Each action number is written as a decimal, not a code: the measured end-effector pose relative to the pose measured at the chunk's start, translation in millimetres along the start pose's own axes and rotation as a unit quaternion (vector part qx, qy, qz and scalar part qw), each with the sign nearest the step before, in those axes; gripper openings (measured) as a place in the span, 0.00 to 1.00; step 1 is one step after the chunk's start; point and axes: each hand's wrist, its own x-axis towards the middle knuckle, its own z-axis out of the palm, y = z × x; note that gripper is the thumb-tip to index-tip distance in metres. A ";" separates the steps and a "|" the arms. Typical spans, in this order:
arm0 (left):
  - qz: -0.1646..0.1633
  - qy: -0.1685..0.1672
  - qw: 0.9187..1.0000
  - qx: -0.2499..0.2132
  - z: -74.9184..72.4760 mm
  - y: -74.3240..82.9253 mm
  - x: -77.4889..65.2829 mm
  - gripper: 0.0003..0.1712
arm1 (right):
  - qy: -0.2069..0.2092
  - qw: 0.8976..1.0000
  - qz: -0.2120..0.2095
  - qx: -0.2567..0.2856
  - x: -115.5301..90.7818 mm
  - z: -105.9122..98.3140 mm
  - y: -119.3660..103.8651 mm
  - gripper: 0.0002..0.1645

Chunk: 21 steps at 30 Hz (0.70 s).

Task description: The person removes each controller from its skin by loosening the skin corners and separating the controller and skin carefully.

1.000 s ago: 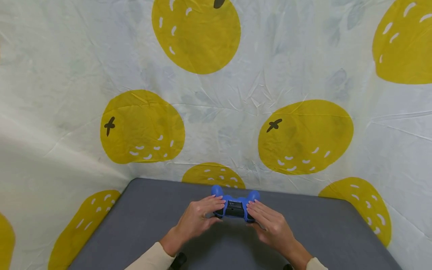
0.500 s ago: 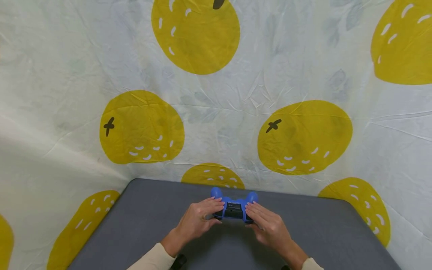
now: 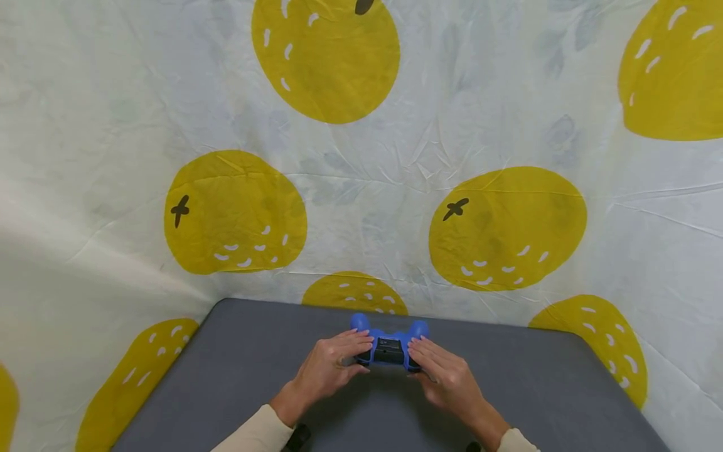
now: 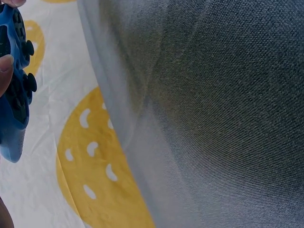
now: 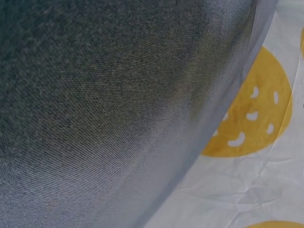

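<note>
A blue game controller [image 3: 389, 350] is held between both hands above the grey table, its two rounded grips pointing away and a black panel facing me. My left hand [image 3: 332, 364] pinches its left end, fingers over the top and thumb below. At the right end my right hand [image 3: 449, 376] does the same, fingertips on the blue shell. The left wrist view catches the controller [image 4: 14, 107] at its left edge, with two dark thumbsticks sticking out and a fingertip [image 4: 4, 71] against it. Neither hand nor controller appears in the right wrist view.
The grey cloth-covered table [image 3: 254, 351] stretches under the hands, with soft shadows beneath them. Behind and beside it hangs a white curtain [image 3: 367, 232] printed with large yellow fruit. Light sleeves and black wrist straps [image 3: 297, 437] show at the bottom.
The controller has dipped slightly, tilting a little, with both hands still holding it. The whole view has drifted very slightly left.
</note>
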 end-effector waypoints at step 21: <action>-0.030 0.008 0.999 0.012 9.8 -2.4 -11.3 0.29 | -0.006 1.000 -0.006 -0.002 -7.4 11.1 2.8 0.27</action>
